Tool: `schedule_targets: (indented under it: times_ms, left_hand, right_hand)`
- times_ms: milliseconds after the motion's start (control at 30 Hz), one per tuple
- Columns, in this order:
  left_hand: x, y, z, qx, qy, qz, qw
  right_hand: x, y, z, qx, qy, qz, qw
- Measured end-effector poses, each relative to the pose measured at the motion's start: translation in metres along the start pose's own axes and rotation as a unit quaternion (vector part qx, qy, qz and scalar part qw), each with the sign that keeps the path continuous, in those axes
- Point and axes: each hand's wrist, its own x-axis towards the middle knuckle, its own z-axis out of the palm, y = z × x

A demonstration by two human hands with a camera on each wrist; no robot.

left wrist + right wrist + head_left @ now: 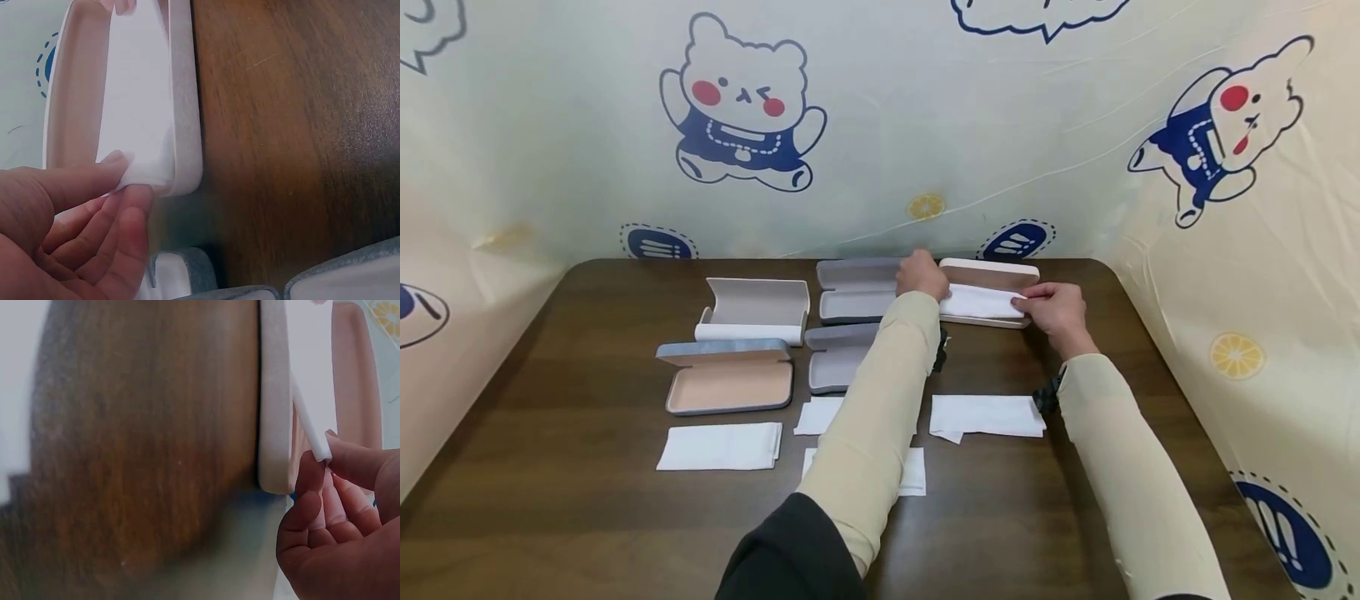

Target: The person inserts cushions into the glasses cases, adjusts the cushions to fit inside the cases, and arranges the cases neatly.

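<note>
At the back right of the table, a cream glasses case (988, 273) with a pinkish lining lies with its lid up. A folded white cloth (983, 302) stretches lengthwise over its lower half. My left hand (922, 275) pinches the cloth's left end between thumb and fingers, right at the case's end, as the left wrist view shows. At the opposite end, my right hand (1055, 312) pinches the cloth's corner, its thumb on top. In the right wrist view, the cloth's near edge (310, 422) is folded over and slants above the case's rim.
Left of the cream case stand a grey case (857, 304), another grey case (837, 367) partly behind my left arm, a white case (758, 304) and a blue-grey case (730, 392), all with lids up. Several folded white cloths (718, 447) lie nearer me. A printed sheet (880, 125) hangs behind.
</note>
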Motion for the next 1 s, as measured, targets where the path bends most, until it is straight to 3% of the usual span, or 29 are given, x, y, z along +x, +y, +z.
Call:
schedule_targets:
  times_ms: [233,433,700,833,1000]
  left_hand:
    - [0.005,-0.007,0.01,-0.002,0.001,-0.011,0.9999]
    - [0.006,-0.003,0.012,-0.007,0.001,-0.004,1.0]
    - [0.006,-0.003,0.013,-0.002,-0.008,-0.005,0.9999]
    - [0.006,-0.005,0.01,-0.006,-0.016,0.002,0.9998]
    - [0.007,-0.007,-0.002,0.028,-0.006,0.002,0.9996]
  right_hand:
    - [0.002,0.005,0.006,-0.031,0.009,-0.019,0.9993]
    - [0.004,0.004,0.005,-0.053,0.045,-0.045,0.9965]
    - [0.002,0.005,0.0,-0.078,0.039,-0.058,0.9945]
    - [0.002,0.006,-0.002,-0.086,0.039,-0.063,0.9935]
    - [0.004,0.009,-0.009,-0.057,0.028,-0.052,0.9966]
